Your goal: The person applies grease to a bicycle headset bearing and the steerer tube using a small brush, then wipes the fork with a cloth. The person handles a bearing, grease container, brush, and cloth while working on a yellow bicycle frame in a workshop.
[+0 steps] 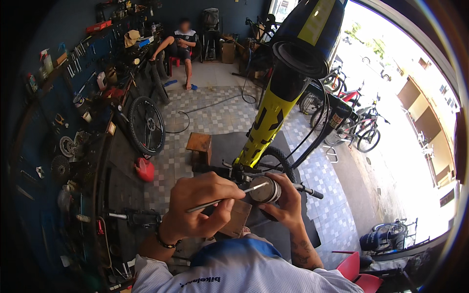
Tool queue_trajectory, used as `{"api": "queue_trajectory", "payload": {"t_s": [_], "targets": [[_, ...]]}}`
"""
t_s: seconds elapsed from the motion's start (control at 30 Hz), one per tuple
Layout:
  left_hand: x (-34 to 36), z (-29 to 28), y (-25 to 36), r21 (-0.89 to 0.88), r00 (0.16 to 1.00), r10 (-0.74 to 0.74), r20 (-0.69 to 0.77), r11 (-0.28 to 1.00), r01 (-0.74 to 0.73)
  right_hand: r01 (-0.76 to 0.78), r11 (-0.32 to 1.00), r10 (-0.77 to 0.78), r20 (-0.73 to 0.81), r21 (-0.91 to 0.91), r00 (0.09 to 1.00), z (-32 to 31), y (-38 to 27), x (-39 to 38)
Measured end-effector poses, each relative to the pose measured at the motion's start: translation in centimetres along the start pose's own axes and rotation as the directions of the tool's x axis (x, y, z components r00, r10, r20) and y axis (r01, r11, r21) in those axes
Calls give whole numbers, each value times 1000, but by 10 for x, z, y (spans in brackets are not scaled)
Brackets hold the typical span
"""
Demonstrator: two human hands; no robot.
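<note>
My left hand [202, 202] pinches a slim, brush-like stick [210, 205] between thumb and fingers. Its pale tip reaches over the flat, light-coloured round face of a small tin [264, 190]. That tin is tilted toward me in my right hand [288, 201], whose fingers and thumb wrap its side. Whether the tip touches the tin's contents or only hovers, I cannot tell. Just beyond both hands rises a yellow and black bicycle frame [264, 124], its wide tube end close to the camera. A black handlebar grip [316, 194] sticks out to the right of the tin.
A workbench [122, 176] with tools runs along the left, near a loose wheel [146, 126] and a red rounded object [144, 170]. Wooden blocks [199, 142] stand by the dark mat [229, 139]. A person [184, 41] sits far back. Several bicycles [369, 139] stand outside; a red chair [349, 267] is lower right.
</note>
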State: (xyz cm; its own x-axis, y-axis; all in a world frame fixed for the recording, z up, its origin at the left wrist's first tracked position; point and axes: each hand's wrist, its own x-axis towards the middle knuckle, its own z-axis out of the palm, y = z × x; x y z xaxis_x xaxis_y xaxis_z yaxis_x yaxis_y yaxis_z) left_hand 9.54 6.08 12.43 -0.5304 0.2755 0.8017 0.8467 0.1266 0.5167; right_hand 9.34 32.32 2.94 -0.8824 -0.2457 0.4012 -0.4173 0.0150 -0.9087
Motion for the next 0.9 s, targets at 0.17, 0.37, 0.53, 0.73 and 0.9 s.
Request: {"api": "queue_trajectory", "payload": {"t_s": [0.17, 0.37, 0.53, 0.73, 0.9], "targets": [[30, 6, 24, -59, 863, 61, -502, 993, -104, 35, 998, -36, 5, 55, 999, -19, 0, 2], [71, 31, 6, 143, 792, 275, -545, 961, -235, 22, 997, -23, 18, 77, 1000, -32, 3, -6], [72, 41, 5, 58, 800, 220, -559, 972, -226, -18, 995, 16, 29, 98, 999, -40, 5, -13], [76, 47, 10, -28, 730, 80, -678, 990, -135, -26, 996, 24, 24, 90, 999, -45, 5, -17], [79, 47, 12, -115, 780, 30, -625, 985, -131, -44, 995, 41, 36, 93, 998, -46, 5, -21]]}}
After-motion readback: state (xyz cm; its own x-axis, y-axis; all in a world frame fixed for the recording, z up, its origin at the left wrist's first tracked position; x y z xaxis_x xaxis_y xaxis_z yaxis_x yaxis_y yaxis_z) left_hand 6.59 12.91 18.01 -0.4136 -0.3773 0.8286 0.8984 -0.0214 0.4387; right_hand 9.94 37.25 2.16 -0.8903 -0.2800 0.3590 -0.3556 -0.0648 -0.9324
